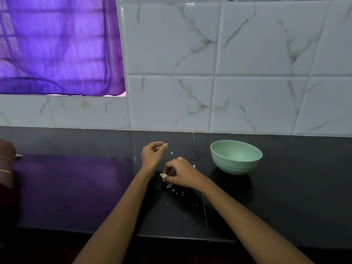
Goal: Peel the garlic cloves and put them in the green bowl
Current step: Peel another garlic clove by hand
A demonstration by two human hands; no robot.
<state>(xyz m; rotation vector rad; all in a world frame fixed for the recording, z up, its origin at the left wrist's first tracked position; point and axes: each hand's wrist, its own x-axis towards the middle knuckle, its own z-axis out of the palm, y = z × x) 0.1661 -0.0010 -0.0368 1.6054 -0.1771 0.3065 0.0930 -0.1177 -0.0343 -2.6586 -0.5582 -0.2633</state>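
Observation:
A pale garlic clove (163, 175) lies low over the black counter (76, 187), pinched at its right end by the fingers of my right hand (181, 174). My left hand (153, 153) hovers just behind and to the left, fingers loosely curled, with nothing visible in it. The green bowl (236, 158) stands on the counter to the right of both hands, and no cloves show in the part of its inside that I can see. A strip of purplish skin (169, 185) sticks out under my right hand.
Small flakes of garlic skin (182, 193) are scattered in front of my hands. Another person's arm (6, 161) with thin bangles reaches in at the far left edge. A white tiled wall (228, 73) backs the counter, and a purple curtain (57, 44) hangs at upper left.

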